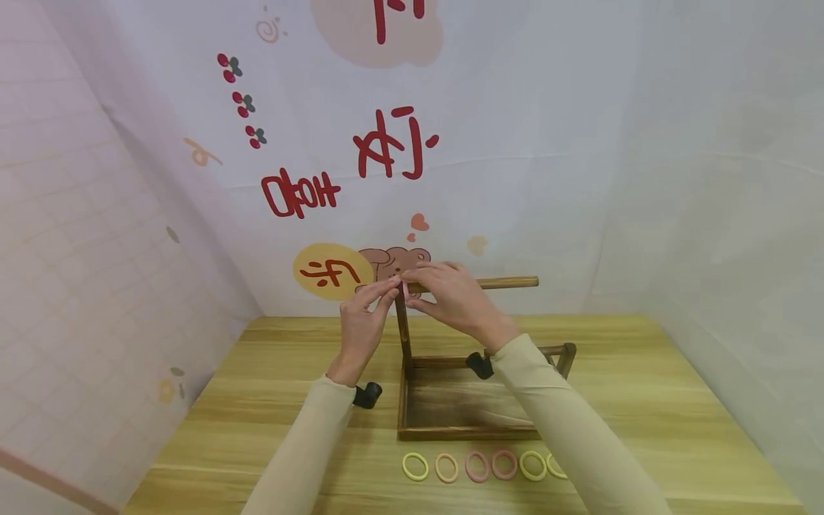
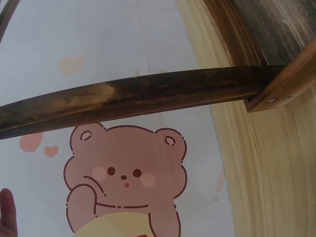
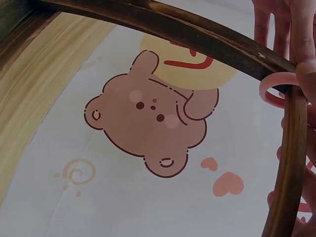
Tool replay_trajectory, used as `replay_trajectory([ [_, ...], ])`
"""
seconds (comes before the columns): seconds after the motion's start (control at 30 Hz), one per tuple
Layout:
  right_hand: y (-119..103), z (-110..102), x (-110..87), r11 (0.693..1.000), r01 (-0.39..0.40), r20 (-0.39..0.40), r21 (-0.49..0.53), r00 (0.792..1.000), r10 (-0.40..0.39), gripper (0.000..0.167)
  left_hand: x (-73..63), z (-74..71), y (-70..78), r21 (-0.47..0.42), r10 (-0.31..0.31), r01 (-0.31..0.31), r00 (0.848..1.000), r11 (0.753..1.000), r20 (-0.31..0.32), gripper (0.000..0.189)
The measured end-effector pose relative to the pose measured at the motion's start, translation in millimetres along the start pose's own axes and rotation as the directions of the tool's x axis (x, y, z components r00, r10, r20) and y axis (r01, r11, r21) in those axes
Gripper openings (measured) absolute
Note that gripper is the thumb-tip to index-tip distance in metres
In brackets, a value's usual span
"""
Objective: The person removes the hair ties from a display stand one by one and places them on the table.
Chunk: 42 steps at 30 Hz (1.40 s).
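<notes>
A pink ring (image 1: 405, 291) loops round the horizontal wooden bar (image 1: 508, 282), right by the top of the upright post (image 1: 403, 329). My right hand (image 1: 455, 297) holds the ring from the right, fingers above and thumb below. From the left, my left hand (image 1: 363, 325) pinches at the ring's edge by the post top, thumb and index finger close together. The right wrist view shows the same pink ring (image 3: 272, 90) at the corner of post and bar, with fingers of both hands around it. Only one fingertip (image 2: 7, 212) enters the left wrist view.
The post rises from a shallow wooden tray (image 1: 470, 433) on the wood-grain table (image 1: 290, 400). In front of the tray lies a row of several rings, among them a yellow one (image 1: 415, 466), an orange one (image 1: 446, 468) and a pink one (image 1: 504, 464). A printed cloth (image 1: 515, 143) hangs behind.
</notes>
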State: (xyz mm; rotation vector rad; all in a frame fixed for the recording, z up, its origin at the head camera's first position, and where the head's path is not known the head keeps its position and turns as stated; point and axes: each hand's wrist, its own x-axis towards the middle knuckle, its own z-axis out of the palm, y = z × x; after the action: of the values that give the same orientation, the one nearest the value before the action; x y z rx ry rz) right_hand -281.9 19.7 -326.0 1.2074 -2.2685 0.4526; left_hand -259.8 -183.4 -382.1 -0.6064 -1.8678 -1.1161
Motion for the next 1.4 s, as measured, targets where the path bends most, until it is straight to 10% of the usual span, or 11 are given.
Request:
replay_trajectory([
  [1.4,2.0,0.8,4.0,0.999,-0.022,0.031,-0.048,0.999,0.023,0.043,-0.4,-0.2,-0.5,0.043,-0.035,0.035,0.999,0.998,0.014,0.024],
])
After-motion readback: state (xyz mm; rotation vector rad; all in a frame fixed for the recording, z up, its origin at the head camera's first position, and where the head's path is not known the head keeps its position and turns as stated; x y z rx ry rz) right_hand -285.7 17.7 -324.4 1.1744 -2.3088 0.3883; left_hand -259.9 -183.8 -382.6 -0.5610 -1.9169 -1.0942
